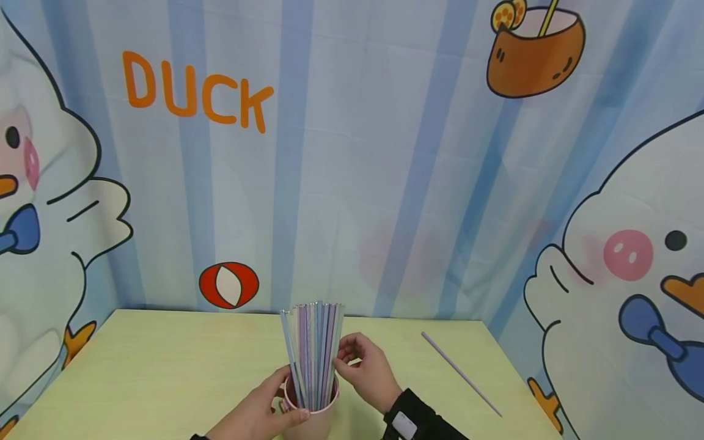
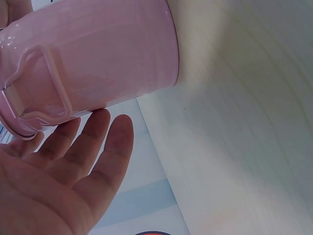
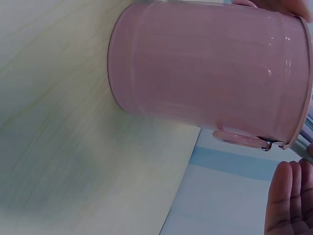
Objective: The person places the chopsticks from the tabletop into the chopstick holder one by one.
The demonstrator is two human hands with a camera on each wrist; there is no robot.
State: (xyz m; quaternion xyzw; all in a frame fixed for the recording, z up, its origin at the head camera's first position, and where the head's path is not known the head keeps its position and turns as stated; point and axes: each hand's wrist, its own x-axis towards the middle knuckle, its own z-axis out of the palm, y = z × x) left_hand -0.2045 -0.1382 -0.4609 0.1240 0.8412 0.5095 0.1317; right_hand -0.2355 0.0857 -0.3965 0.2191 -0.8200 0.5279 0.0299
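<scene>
A pink bucket-like cup (image 1: pixel 308 425) with small side handles stands upright on the table, holding a dense bunch of pastel straws (image 1: pixel 313 348). My left hand (image 1: pixel 261 406) grips the cup at its rim, thumb in front and fingers around the side. In the left wrist view, that hand's fingers (image 2: pixel 100 142) reach along the pink wall. At the bunch's right edge, my right hand (image 1: pixel 365 370) touches the straws with thumb and forefinger. Whether it pinches one is hidden. Its other fingers (image 3: pixel 281 196) extend beside the rim in the right wrist view.
One purple straw (image 1: pixel 462 374) lies alone on the pale yellow table (image 1: pixel 192 360), right of my right hand. Behind the table's far edge hangs a blue striped curtain (image 1: pixel 352 183) printed with cartoon ducks.
</scene>
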